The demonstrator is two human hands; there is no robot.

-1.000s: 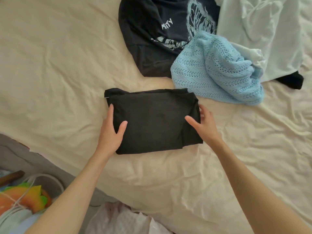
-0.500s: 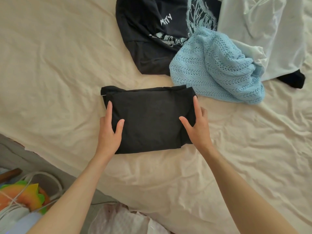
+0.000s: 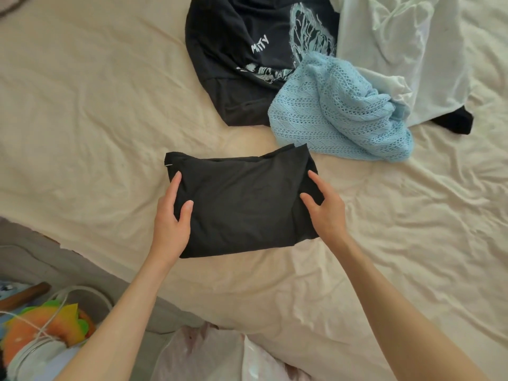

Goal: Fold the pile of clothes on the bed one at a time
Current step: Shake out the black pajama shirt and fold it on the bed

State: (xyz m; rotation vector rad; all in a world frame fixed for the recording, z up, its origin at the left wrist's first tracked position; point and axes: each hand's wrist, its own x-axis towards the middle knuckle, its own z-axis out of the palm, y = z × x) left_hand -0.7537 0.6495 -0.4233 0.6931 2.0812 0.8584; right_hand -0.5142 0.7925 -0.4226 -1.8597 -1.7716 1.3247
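Fingers (image 3: 176, 185) gripping folded black garment (image 3: 242, 204); "MiTY" on black shirt (image 3: 236, 50).

Both hands fwd, arms extended; left hand (image 3: 170, 215) & right hand (image 3: 325, 213) thumbs pinching inward.

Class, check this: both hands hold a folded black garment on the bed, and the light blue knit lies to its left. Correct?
Not quite. In the head view the light blue knit lies beyond and to the right of the folded black garment, which the left hand and right hand hold on the bed.
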